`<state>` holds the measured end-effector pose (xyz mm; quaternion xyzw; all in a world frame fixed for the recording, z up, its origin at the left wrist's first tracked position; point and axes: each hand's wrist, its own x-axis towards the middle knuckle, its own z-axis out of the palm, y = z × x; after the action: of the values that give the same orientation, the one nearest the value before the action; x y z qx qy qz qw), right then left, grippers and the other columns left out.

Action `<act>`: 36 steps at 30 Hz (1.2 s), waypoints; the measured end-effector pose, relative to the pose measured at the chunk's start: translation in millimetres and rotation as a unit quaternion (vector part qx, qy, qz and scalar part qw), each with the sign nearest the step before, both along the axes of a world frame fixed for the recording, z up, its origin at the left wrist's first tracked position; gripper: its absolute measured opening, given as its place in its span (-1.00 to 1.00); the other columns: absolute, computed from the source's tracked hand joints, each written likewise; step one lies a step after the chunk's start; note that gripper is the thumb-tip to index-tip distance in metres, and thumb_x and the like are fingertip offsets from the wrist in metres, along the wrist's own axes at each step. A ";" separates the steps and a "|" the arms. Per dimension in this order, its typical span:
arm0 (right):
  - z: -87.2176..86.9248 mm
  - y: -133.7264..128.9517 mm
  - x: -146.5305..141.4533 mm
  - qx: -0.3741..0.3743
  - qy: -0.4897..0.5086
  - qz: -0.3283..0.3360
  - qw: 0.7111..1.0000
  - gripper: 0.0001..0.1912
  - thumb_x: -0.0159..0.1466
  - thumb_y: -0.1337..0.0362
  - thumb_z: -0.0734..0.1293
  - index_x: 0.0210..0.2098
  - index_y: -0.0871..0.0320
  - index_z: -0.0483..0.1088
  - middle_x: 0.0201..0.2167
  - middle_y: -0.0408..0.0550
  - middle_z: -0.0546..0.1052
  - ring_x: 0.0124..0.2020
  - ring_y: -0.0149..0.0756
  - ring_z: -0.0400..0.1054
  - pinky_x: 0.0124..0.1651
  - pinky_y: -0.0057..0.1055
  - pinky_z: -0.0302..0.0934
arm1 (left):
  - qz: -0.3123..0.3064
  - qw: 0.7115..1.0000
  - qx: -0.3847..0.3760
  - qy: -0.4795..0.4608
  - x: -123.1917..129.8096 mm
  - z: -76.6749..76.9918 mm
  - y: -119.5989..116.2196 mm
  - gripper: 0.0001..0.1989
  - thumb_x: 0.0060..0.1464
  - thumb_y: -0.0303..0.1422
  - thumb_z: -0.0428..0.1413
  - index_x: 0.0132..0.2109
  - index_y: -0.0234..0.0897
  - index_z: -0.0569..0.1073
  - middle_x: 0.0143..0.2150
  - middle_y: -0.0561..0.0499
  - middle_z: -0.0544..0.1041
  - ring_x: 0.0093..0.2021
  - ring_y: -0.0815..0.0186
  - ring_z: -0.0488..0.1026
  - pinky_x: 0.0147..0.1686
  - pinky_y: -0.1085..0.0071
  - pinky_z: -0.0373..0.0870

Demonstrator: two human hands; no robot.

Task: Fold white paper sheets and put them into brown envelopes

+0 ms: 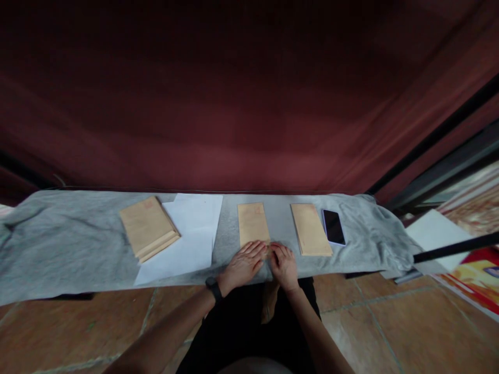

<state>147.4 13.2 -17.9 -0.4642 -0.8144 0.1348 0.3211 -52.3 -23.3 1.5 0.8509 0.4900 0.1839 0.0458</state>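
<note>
A brown paper envelope (253, 221) lies in front of me on the grey cloth, its long side running away from me. My left hand (245, 262) rests flat on its near end, fingers stretched out and a dark watch on the wrist. At the near right corner of the same envelope, my right hand (283, 264) has its fingers curled, with the fingertips closed at the paper's edge. The envelope's near end is mostly covered by both hands. To the right lies a small stack of brown envelopes (311, 228).
A pile of brown envelopes (148, 226) sits at the left, partly over white paper sheets (195, 228). A phone (334, 227) lies beside the right stack. Grey cloth (70, 234) covers the narrow table. Behind hangs a dark red curtain (249, 135); black bars (432, 135) stand at the right.
</note>
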 end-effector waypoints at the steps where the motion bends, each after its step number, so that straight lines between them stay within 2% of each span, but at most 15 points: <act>1: 0.1 0.5 0.7 -0.002 0.001 0.002 1.000 -0.71 0.41 0.29 0.15 0.01 0.12 0.44 0.04 0.05 0.54 0.05 -0.15 0.39 0.09 -0.18 0.23 | 0.000 1.000 0.000 -0.010 -1.0 1.1 -3.7 -0.55 0.35 -0.31 -0.06 0.33 -0.21 0.27 0.36 -0.06 0.33 0.37 0.27 0.22 0.37 0.19 0.12; 6: 6.2 9.0 0.4 -0.005 -0.024 0.073 0.997 -0.63 0.43 0.26 0.13 0.12 0.12 0.43 0.15 0.04 0.50 0.18 -0.17 0.34 0.22 -0.14 0.20 | 0.024 0.998 0.003 -0.055 -5.2 5.8 -13.4 -0.65 0.33 -0.40 -0.04 0.20 -0.18 0.43 0.25 -0.03 0.46 0.24 0.30 0.40 0.27 0.23 0.32; 11: 15.3 32.4 -13.9 -0.030 -0.134 0.133 0.982 -0.53 0.47 0.19 0.07 0.30 0.09 0.27 0.34 0.00 0.31 0.35 -0.20 0.17 0.37 -0.09 0.04 | 0.032 0.994 0.025 -0.097 -3.8 6.1 -11.3 -0.71 0.32 -0.42 -0.01 0.09 -0.18 0.50 0.16 -0.01 0.54 0.14 0.29 0.48 0.20 0.23 0.40; 16: 20.8 64.5 -35.6 -0.067 -0.227 0.120 0.964 -0.42 0.48 0.10 0.02 0.43 0.11 0.01 0.44 -0.02 0.06 0.45 -0.21 -0.06 0.45 -0.09 -0.14 | 0.045 0.990 0.029 -0.127 -3.1 3.8 -9.1 -0.73 0.32 -0.43 0.01 0.06 -0.16 0.51 0.09 0.02 0.58 0.09 0.30 0.52 0.14 0.24 0.46; 20: 23.9 91.8 -49.3 -0.098 -0.252 0.116 0.956 -0.35 0.48 0.00 -0.05 0.44 0.18 -0.04 0.46 -0.01 -0.03 0.47 -0.20 -0.12 0.46 -0.14 -0.19 | 0.070 0.987 0.019 -0.141 -2.1 3.5 -10.3 -0.76 0.31 -0.43 0.01 0.02 -0.19 0.53 0.06 -0.01 0.60 0.08 0.28 0.52 0.13 0.25 0.48; 24: 17.8 113.0 -62.9 -0.069 -0.238 0.091 0.965 -0.37 0.47 0.05 -0.05 0.44 0.18 -0.01 0.45 0.02 0.02 0.45 -0.18 -0.07 0.45 -0.13 -0.19 | 0.089 0.983 0.018 -0.159 0.1 5.4 -11.8 -0.75 0.33 -0.41 0.00 0.03 -0.20 0.53 0.05 -0.03 0.60 0.06 0.28 0.54 0.11 0.24 0.50; 27: 8.1 121.1 -75.8 -0.045 -0.212 0.053 0.975 -0.37 0.47 0.08 -0.01 0.42 0.26 0.03 0.44 0.11 0.07 0.44 -0.11 -0.04 0.45 -0.08 -0.19 | 0.101 0.981 0.025 -0.163 1.2 7.4 -12.6 -0.73 0.34 -0.41 -0.03 0.04 -0.21 0.52 0.06 -0.04 0.60 0.08 0.27 0.52 0.12 0.23 0.50; 32: -2.7 125.7 -91.6 -0.026 -0.162 0.006 0.986 -0.36 0.47 0.07 -0.02 0.42 0.29 0.02 0.42 0.18 0.08 0.44 -0.07 -0.05 0.43 0.01 -0.20 | 0.105 0.983 0.021 -0.151 1.6 9.2 -13.3 -0.73 0.33 -0.44 -0.03 0.04 -0.21 0.52 0.09 -0.02 0.58 0.12 0.28 0.50 0.13 0.25 0.49; 36: -3.1 124.0 -91.6 -0.020 -0.144 0.006 0.989 -0.36 0.47 0.06 -0.01 0.42 0.27 0.01 0.42 0.17 0.09 0.44 -0.07 -0.04 0.43 0.01 -0.22 | 0.110 0.983 0.027 -0.146 2.0 8.8 -13.6 -0.73 0.33 -0.45 -0.03 0.03 -0.23 0.52 0.08 -0.03 0.58 0.11 0.27 0.50 0.13 0.25 0.49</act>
<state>55.8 137.2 -20.9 -0.4797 -0.8522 0.0847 0.1907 -50.3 -36.9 10.3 0.7571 0.5632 0.3229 0.0732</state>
